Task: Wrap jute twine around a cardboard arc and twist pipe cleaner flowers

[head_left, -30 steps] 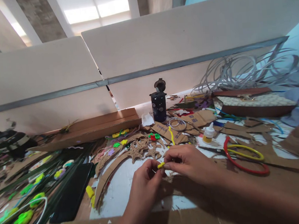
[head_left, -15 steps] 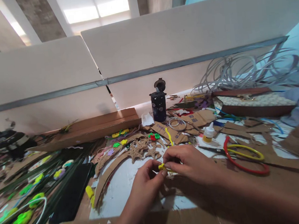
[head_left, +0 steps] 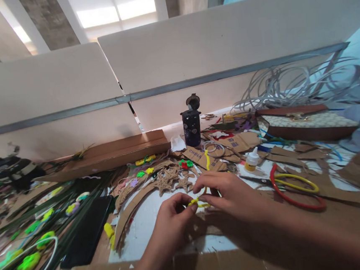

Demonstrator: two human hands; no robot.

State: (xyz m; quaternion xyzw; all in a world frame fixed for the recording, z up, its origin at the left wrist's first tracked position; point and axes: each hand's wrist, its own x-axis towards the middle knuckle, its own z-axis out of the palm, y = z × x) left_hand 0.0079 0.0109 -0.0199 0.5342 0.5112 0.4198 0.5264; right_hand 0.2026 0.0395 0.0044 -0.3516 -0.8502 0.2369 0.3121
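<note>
Between my fingertips is a yellow pipe cleaner [head_left: 204,205], partly twisted into a small knot, with one end sticking up beyond my right hand. My left hand [head_left: 178,213] pinches the knotted part. My right hand [head_left: 221,190] is closed on the strand just to the right of it. Behind the hands lie star shapes [head_left: 165,180] that look wrapped in twine, beside a curved cardboard strip [head_left: 132,208]. Small red and green fuzzy flowers [head_left: 185,164] sit just past the stars. My fingers hide part of the pipe cleaner.
Scissors [head_left: 293,186] with red and yellow handles and a glue bottle [head_left: 251,160] lie to the right. A dark bottle [head_left: 191,127] with its lid up stands at the back, near a handbag [head_left: 305,124]. Green leaves and fuzzy flowers [head_left: 30,262] cover the left side.
My right fingers have lifted and spread slightly from the left, showing more of the yellow strand between the hands. The upright yellow end has shifted a little right and up.
</note>
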